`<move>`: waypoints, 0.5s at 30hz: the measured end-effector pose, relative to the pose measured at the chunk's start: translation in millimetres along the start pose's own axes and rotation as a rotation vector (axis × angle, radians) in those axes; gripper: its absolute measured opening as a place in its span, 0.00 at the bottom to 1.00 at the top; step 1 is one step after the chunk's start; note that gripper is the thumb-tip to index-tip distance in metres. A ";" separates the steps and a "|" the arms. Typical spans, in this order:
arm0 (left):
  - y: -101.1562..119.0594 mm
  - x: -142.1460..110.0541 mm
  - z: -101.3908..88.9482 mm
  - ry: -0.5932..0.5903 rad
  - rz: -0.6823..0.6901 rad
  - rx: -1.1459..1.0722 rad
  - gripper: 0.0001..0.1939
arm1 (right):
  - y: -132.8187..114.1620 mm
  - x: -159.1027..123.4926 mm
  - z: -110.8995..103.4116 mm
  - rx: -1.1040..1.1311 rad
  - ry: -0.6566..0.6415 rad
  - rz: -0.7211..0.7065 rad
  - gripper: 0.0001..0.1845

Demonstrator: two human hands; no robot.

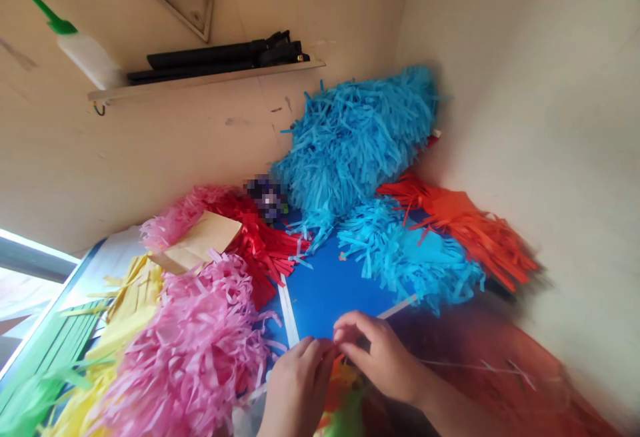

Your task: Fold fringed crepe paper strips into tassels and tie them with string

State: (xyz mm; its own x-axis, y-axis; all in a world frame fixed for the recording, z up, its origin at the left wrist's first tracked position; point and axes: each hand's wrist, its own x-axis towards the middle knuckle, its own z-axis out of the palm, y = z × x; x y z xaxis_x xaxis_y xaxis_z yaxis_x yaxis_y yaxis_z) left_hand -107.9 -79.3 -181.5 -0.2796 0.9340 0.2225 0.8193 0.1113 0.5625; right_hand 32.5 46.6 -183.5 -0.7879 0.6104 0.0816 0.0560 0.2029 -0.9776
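My left hand (299, 383) and my right hand (383, 357) meet at the bottom middle, fingers curled and pinched together over a small bundle of orange and green paper strips (340, 390). What sits between the fingertips is too small to name. Both hands rest at the near edge of a blue sheet (330, 290) with a white strip (287, 313) along its left side. A pink fringed paper heap (200, 337) lies just left of my left hand.
Blue fringed paper piles (355, 137) fill the corner, with orange fringe (470, 223) on the right and red fringe (260, 237) beside a brown card (200, 240). Yellow (125, 317) and green strips (50, 357) lie far left. A wall shelf (210, 80) holds black objects.
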 end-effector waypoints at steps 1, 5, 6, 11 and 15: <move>0.5 -1.2 0.7 0.000 -0.004 -0.010 0.12 | -1.8 -0.5 -0.5 -0.018 -0.006 -0.008 0.09; 2.6 -5.4 5.4 -0.013 -0.071 -0.036 0.14 | -7.8 -1.4 -1.1 -0.064 -0.038 -0.031 0.08; 2.9 -6.3 6.4 -0.028 -0.083 -0.043 0.14 | -8.1 -1.3 -0.6 -0.062 -0.039 -0.034 0.08; 1.8 -8.6 4.7 -0.039 -0.062 -0.065 0.15 | -3.5 -0.5 2.2 0.123 -0.028 0.039 0.02; -2.1 -7.2 -1.7 0.075 0.135 0.054 0.06 | -0.5 -2.1 1.8 0.056 -0.004 0.030 0.02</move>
State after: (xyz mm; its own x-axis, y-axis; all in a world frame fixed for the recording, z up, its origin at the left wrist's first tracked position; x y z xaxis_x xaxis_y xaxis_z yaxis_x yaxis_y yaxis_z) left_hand -108.4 -86.8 -182.9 -0.2001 0.9140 0.3530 0.8772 0.0066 0.4801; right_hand 33.0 43.9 -183.5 -0.7886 0.6128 0.0511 0.0455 0.1409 -0.9890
